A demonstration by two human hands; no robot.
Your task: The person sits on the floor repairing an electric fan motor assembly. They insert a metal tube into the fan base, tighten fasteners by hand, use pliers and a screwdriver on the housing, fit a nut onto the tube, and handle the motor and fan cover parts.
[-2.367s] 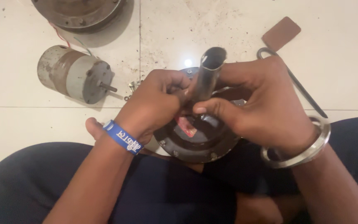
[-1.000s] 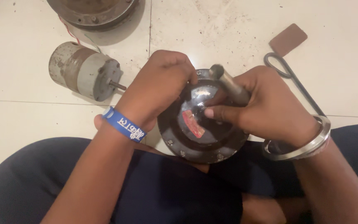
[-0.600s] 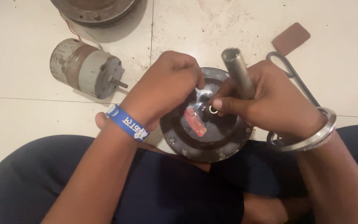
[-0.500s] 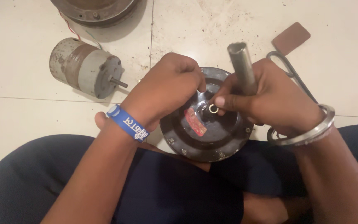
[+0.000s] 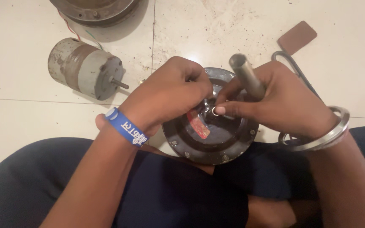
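Observation:
A round dark motor housing (image 5: 216, 139) with a red label rests on my lap, between my knees. My left hand (image 5: 165, 95), with a blue wristband, is closed over the housing's left rim near its centre; what its fingers pinch is hidden. My right hand (image 5: 281, 103), with a metal bangle, grips a grey metal tube (image 5: 246, 76) that stands tilted up from the housing's middle. Its thumb and forefinger also pinch a small metal ring (image 5: 214, 111) at the centre.
A grey cylindrical motor (image 5: 83, 67) with a short shaft lies on the tiled floor at the left. Part of a large round metal casing (image 5: 93, 9) is at the top. A brown flat piece (image 5: 297, 37) and a dark looped tool (image 5: 294, 69) lie to the right.
The tube has swung from pointing at the camera to leaning, then stood more upright in my right hand. My fingertips have closed in on the small ring at the housing's centre.

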